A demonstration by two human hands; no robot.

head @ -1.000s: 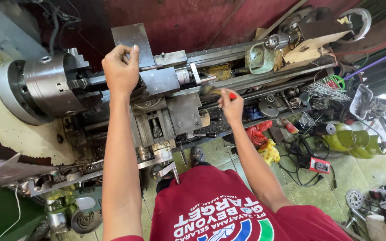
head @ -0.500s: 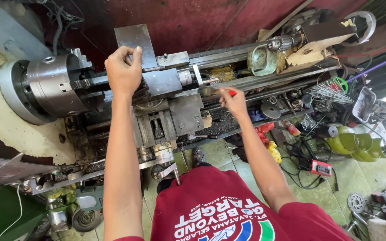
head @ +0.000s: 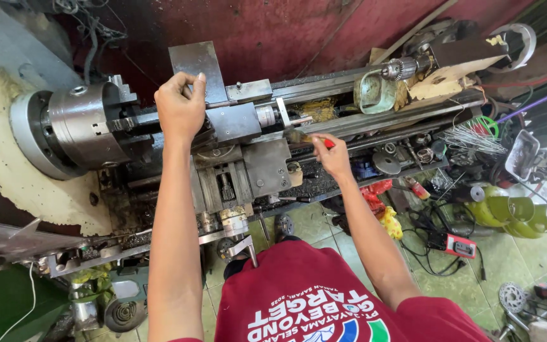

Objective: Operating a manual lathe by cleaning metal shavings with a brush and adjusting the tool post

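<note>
I stand over a grimy metal lathe (head: 267,168). My left hand (head: 180,104) is closed on something small at the tool post, just right of the steel chuck (head: 77,126); what it grips is hidden by the fingers. My right hand (head: 332,154) holds a small brush with a red handle (head: 325,143), its bristles resting on the lathe bed beside the carriage (head: 248,123). A grey metal plate (head: 196,66) stands upright behind my left hand.
The tailstock with a drill chuck (head: 406,66) sits at the right end of the bed, beside a greenish can (head: 375,92). Cables, a red meter (head: 460,246) and yellow-green cylinders (head: 508,209) clutter the tiled floor at right. A red wall stands behind.
My right hand has moved slightly left along the bed with the brush. My left hand stays at the tool post.
</note>
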